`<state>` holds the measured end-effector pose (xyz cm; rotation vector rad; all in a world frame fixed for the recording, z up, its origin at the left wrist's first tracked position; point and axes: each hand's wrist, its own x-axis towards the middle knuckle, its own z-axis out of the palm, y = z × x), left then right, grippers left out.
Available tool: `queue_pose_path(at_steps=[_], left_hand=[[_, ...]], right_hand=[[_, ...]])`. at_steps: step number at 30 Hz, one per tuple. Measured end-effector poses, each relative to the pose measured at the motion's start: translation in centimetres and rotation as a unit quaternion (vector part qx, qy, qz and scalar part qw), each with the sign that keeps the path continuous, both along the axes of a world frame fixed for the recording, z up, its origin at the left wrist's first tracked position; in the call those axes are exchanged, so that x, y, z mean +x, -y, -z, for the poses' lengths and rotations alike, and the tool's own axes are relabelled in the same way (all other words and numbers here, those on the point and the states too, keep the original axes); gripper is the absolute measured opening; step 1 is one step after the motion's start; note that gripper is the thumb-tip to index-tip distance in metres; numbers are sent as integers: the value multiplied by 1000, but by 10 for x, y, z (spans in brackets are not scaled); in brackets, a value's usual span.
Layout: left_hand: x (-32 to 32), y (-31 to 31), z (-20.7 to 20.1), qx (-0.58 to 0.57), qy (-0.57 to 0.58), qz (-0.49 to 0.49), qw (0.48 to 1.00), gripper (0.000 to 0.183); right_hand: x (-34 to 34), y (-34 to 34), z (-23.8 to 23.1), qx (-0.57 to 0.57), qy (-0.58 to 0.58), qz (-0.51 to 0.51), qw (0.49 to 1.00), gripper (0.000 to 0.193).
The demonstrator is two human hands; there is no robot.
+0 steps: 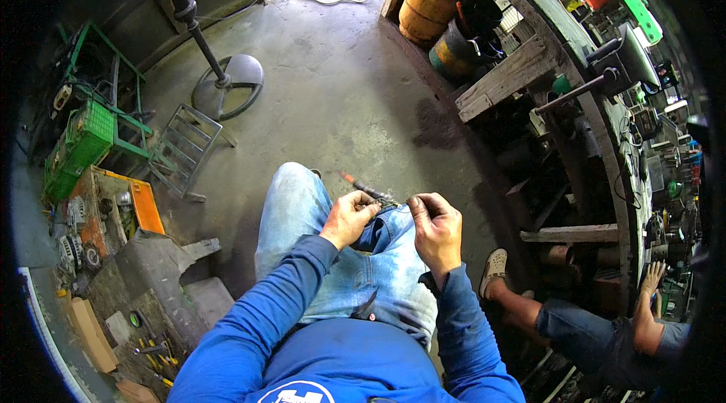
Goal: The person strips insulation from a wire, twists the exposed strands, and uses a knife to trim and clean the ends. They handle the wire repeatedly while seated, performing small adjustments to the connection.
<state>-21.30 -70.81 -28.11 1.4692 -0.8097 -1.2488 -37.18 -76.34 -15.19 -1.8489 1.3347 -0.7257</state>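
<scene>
Above my lap, my left hand (348, 220) pinches a dark cable-like piece (369, 190) between thumb and fingertips. Its orange-red end sticks out past the fingers, over the floor. Thin strands seem to run from it toward my right hand (439, 230), whose thumb and forefinger are pressed together at the other side. What exactly lies between the right fingertips is too small to make out. Below both hands are my faded jeans (295, 203).
At left stand a green crate (79, 147), a metal step stool (186, 147) and a bench with tools. A pedestal fan (242, 74) is beyond. On the right, a long workbench (616, 146) shelters a gas cylinder (425, 11) and bucket (454, 51). Another person's leg (522, 311) is close by.
</scene>
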Motion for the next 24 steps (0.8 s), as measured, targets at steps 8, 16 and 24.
queue_pose_path(at_steps=[8,16,24], left_hand=[[11,-1,8,51,-465,-21,884,10],[6,-4,-3,-86,-263,-4,961,12],[1,-4,-1,-71,-311,-26,947,18]], right_hand=[[-2,-22,2,52,92,-21,994,16],[-25,-28,30,-57,-171,-59,982,17],[-34,-14,26,-21,-196,-88,976,22]])
